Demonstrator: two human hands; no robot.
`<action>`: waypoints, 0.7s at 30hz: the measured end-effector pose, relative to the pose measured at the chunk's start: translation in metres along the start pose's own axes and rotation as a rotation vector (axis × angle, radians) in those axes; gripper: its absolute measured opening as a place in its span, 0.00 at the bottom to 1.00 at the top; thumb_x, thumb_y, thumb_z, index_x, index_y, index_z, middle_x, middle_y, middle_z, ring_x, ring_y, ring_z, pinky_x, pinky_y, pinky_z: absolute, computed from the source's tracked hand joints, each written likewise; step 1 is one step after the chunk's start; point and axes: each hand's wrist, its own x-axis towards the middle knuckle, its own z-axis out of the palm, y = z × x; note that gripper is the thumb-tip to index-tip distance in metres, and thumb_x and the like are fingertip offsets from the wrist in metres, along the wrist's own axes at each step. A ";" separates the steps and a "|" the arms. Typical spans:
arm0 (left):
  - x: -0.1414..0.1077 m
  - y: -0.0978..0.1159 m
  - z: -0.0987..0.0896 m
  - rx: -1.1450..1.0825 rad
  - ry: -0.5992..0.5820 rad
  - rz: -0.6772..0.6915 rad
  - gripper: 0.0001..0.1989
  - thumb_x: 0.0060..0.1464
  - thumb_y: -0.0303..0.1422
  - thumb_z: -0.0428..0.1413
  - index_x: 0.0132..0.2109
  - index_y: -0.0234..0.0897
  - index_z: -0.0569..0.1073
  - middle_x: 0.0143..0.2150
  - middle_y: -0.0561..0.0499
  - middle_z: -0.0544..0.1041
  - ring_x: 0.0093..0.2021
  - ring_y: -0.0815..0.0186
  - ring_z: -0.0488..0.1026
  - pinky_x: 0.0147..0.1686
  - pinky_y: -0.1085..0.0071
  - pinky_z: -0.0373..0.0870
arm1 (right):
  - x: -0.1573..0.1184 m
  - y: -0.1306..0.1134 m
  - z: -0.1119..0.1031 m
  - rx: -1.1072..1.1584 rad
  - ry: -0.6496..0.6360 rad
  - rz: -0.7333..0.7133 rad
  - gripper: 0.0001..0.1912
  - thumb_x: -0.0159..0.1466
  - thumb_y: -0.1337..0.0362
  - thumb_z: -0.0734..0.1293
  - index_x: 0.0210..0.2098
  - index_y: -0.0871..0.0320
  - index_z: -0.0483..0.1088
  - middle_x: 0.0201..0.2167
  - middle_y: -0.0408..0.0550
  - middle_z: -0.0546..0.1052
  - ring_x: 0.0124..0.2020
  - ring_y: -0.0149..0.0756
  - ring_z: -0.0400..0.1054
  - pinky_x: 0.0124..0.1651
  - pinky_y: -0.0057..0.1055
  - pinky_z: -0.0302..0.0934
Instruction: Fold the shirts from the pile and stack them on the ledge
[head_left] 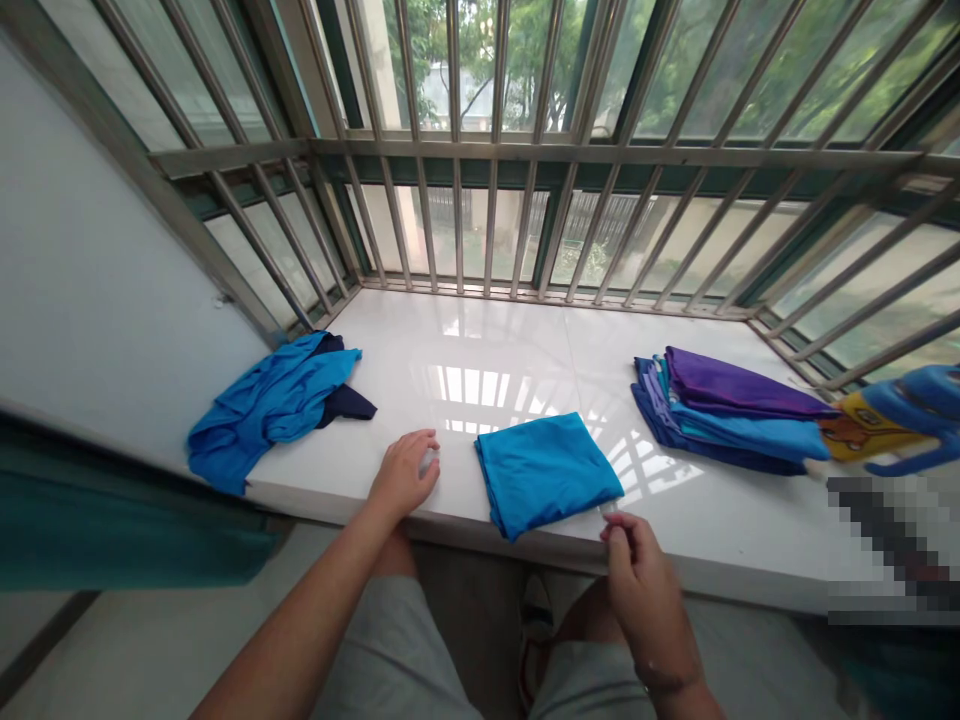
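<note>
A folded bright-blue cloth [551, 475] lies flat on the white sill between my hands, its nearest corner close to the front edge. My left hand [406, 474] hovers at or rests on the sill left of the cloth, apart from it, fingers loosely bent and thumb apart. Just below the cloth's right corner is my right hand [643, 575], its fingers curled and thumb pressed in. Whether anything sits in that pinch is too small to tell. A crumpled blue garment [270, 400] with dark navy fabric [347, 404] lies at the left.
On the right is a stack of folded cloths [735, 410], purple on top. A blue and yellow object [892, 415] stands beside it. Metal bars [495, 220] line the window behind the white sill [405, 350]. A teal curtain [112, 525] hangs at the left.
</note>
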 end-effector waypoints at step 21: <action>0.001 0.003 -0.002 -0.002 -0.002 -0.028 0.08 0.60 0.28 0.57 0.45 0.44 0.76 0.61 0.43 0.83 0.62 0.49 0.78 0.63 0.47 0.74 | -0.006 -0.024 0.070 -0.444 -0.172 -0.767 0.27 0.69 0.72 0.71 0.63 0.41 0.78 0.66 0.49 0.79 0.66 0.50 0.71 0.71 0.52 0.54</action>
